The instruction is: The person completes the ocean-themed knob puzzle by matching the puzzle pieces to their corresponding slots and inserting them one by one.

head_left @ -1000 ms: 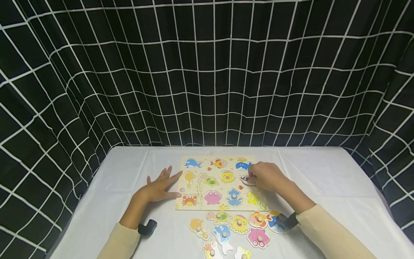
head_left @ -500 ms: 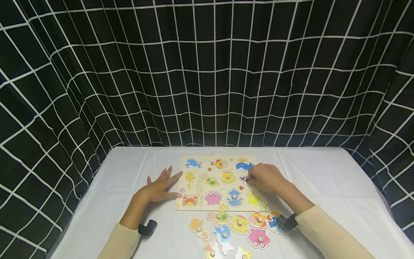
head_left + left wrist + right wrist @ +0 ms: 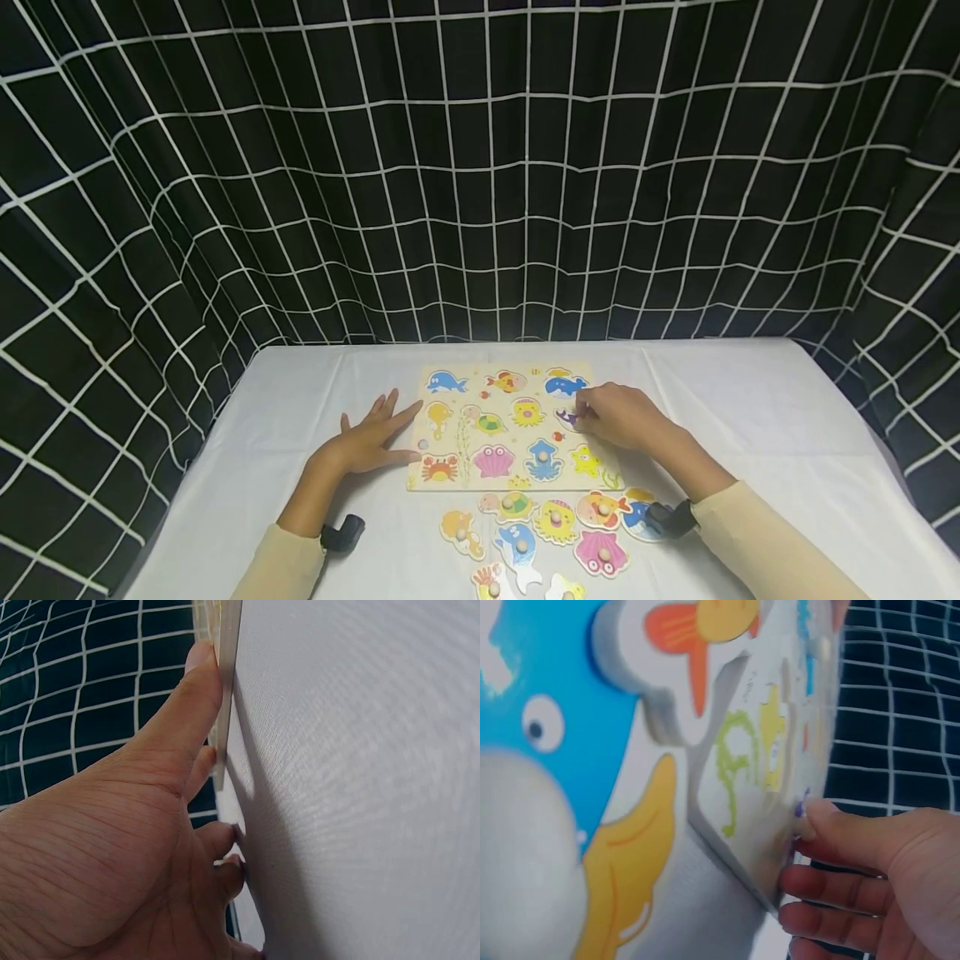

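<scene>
A wooden sea-animal puzzle board [image 3: 480, 482] lies flat on the table. My right hand [image 3: 618, 415] is at its right side and pinches a purple puzzle piece [image 3: 567, 417], mostly hidden beneath the fingers. In the right wrist view, thumb and fingertips of the right hand [image 3: 855, 855] meet at a small knob, with a bit of purple beside it. My left hand [image 3: 367, 437] is spread on the cloth, fingertips touching the board's left edge; the left wrist view shows the thumb of that hand [image 3: 112, 825] along this edge. A blue squid piece [image 3: 543, 458] with a knob sits in the board.
Loose knobbed pieces lie in front of the board: turtle [image 3: 507, 505], octopus [image 3: 555, 522], fish [image 3: 602, 508], seahorse [image 3: 462, 533], dolphin [image 3: 517, 550], pink shell [image 3: 602, 553], crab [image 3: 492, 580], starfish [image 3: 564, 587], and a blue whale [image 3: 637, 517] partly under the right wrist camera.
The purple piece, tilted with its white edge showing a second ago, now lies flatter on the board. My right hand has shifted only slightly; the left hand stays in place.
</scene>
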Tool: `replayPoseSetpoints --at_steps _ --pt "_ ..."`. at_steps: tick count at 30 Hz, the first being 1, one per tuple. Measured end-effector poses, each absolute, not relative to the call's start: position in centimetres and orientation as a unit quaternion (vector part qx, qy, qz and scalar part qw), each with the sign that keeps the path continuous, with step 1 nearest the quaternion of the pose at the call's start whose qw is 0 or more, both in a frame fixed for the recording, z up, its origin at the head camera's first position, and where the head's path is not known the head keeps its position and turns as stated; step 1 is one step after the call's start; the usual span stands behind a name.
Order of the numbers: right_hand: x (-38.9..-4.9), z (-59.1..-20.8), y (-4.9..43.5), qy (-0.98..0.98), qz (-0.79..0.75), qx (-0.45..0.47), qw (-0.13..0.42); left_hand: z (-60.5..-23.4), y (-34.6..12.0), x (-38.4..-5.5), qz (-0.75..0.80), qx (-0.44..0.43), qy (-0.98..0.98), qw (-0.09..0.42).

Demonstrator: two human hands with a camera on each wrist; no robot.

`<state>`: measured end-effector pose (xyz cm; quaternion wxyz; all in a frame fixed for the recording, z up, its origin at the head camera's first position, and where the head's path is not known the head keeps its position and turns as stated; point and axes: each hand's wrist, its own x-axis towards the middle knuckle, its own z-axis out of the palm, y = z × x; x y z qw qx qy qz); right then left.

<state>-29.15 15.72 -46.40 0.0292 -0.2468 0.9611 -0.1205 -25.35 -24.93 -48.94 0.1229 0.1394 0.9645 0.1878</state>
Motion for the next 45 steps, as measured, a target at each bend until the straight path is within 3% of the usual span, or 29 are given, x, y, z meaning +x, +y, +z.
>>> replayPoseSetpoints --at_steps 8,19,33,45 --pt "-27.7 -45.7 17.3 0.959 -0.147 -0.241 0.009 -48.8 -24.7 -25.2 0.192 0.143 0.963 0.125" --pt "-24.1 -43.7 19.8 0.962 -0.142 -0.232 0.028 -50.3 -24.9 -25.9 0.206 0.143 0.960 0.123" --pt "-21.6 -43.5 21.8 0.961 -0.150 -0.219 0.078 -49.5 -24.2 -25.8 0.194 0.143 0.962 0.128" --pt "-21.0 -43.4 21.3 0.948 -0.186 -0.183 0.182 -49.1 -24.7 -25.2 0.195 0.131 0.964 0.121"
